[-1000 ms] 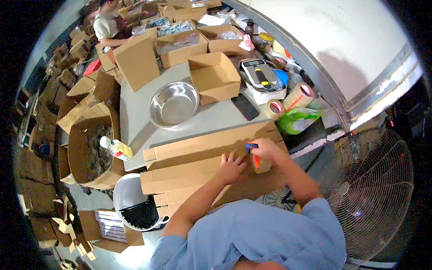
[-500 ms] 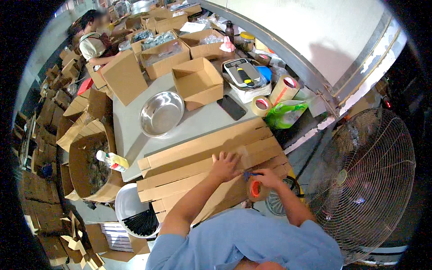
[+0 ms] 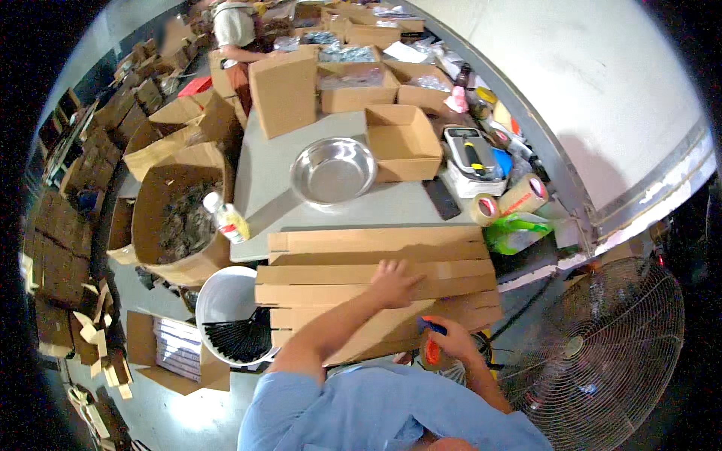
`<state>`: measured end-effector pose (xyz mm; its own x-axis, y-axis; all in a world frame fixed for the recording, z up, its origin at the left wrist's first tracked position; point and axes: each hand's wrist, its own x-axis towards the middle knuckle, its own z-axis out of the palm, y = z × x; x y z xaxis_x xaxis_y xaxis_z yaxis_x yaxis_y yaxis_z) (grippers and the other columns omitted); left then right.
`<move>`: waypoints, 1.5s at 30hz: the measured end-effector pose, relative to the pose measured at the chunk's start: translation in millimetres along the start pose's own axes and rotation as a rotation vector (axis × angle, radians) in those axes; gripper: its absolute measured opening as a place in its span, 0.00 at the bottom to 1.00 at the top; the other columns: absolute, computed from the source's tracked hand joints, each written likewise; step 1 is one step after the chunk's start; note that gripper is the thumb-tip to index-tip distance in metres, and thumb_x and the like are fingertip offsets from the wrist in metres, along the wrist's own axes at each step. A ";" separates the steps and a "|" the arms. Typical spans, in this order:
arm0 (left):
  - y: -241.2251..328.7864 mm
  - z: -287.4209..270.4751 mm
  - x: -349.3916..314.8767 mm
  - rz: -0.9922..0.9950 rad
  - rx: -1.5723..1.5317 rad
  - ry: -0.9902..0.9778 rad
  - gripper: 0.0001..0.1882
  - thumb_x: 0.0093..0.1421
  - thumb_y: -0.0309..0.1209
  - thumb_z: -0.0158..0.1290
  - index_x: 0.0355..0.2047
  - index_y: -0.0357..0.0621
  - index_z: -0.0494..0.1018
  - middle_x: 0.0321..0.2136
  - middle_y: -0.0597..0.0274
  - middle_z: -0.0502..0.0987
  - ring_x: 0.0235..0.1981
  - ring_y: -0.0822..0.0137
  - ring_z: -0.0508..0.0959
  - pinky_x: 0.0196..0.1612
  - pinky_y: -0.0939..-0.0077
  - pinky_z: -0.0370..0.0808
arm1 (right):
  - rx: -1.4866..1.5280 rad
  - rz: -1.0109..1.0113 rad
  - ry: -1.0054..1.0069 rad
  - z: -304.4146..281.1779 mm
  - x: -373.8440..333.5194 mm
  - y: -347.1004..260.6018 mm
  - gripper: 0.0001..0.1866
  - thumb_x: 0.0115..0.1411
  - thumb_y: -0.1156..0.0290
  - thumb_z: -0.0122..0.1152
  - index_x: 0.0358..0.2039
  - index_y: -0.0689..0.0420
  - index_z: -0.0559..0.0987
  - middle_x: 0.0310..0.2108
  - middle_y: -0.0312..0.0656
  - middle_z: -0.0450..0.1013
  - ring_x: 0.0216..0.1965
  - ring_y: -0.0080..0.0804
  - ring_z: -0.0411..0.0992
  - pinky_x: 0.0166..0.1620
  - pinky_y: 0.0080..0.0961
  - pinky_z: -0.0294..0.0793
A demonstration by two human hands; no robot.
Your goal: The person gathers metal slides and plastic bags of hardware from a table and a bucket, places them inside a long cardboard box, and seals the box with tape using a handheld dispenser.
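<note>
My left hand (image 3: 395, 284) rests flat on a flattened cardboard box (image 3: 338, 274), fingers spread over its middle flaps. Beyond the fingers, a faintly shiny band, perhaps clear tape, runs across the board. My right hand (image 3: 453, 340) grips a tape dispenser (image 3: 432, 350) with a blue part at its top and an orange-red roll core. It is at the near right edge of the cardboard. The board covers the near end of the grey table (image 3: 274, 161). Whether tape stretches from the dispenser to the board cannot be made out.
A steel bowl (image 3: 333, 171), an open box (image 3: 404, 143), a phone (image 3: 441, 198) and tape rolls (image 3: 524, 195) lie beyond the board. A white bucket (image 3: 226, 293) and a large carton (image 3: 180, 214) stand left, a caged fan (image 3: 594, 353) right. Another person (image 3: 235, 30) works at far left.
The whole view has turned, so the cardboard now lies level across it. My right hand, with the tape dispenser, is slightly nearer to me; my left hand stays flat on the board.
</note>
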<state>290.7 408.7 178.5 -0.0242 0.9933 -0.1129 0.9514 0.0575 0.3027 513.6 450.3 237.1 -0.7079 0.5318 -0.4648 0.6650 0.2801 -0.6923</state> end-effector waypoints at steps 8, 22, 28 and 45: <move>-150.2 -9.3 -183.0 0.002 0.155 0.121 0.32 0.55 0.57 0.45 0.59 0.70 0.57 0.64 0.69 0.48 0.62 0.45 0.50 0.61 0.46 0.48 | 0.040 -0.152 -0.229 55.3 109.4 -118.4 0.19 0.52 0.64 0.59 0.42 0.61 0.77 0.33 0.41 0.77 0.36 0.25 0.72 0.42 0.24 0.70; -161.2 4.2 -189.4 -0.007 0.157 0.156 0.31 0.54 0.57 0.45 0.57 0.63 0.60 0.62 0.66 0.52 0.61 0.45 0.52 0.61 0.44 0.47 | -0.340 -0.087 0.097 134.4 122.1 -204.8 0.18 0.50 0.61 0.54 0.42 0.50 0.78 0.34 0.49 0.75 0.35 0.48 0.74 0.38 0.34 0.72; -164.4 27.3 -188.5 0.012 0.145 0.326 0.28 0.54 0.57 0.46 0.51 0.60 0.66 0.62 0.65 0.53 0.60 0.45 0.54 0.60 0.43 0.48 | -0.294 -0.018 0.049 157.6 49.9 -158.6 0.20 0.48 0.62 0.55 0.44 0.51 0.77 0.34 0.48 0.76 0.33 0.35 0.75 0.41 0.28 0.72; -75.8 -31.7 -105.2 -0.285 0.130 -0.124 0.55 0.43 0.46 0.62 0.65 0.55 0.38 0.61 0.47 0.51 0.63 0.49 0.51 0.60 0.38 0.43 | -0.980 -0.398 0.452 82.6 134.1 -43.1 0.30 0.46 0.57 0.62 0.50 0.55 0.71 0.56 0.41 0.59 0.50 0.43 0.63 0.48 0.40 0.66</move>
<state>211.4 303.0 197.5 -0.2652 0.9189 -0.2920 0.9431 0.3103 0.1198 370.4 443.5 159.0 -0.8908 0.4493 0.0685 0.4536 0.8882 0.0727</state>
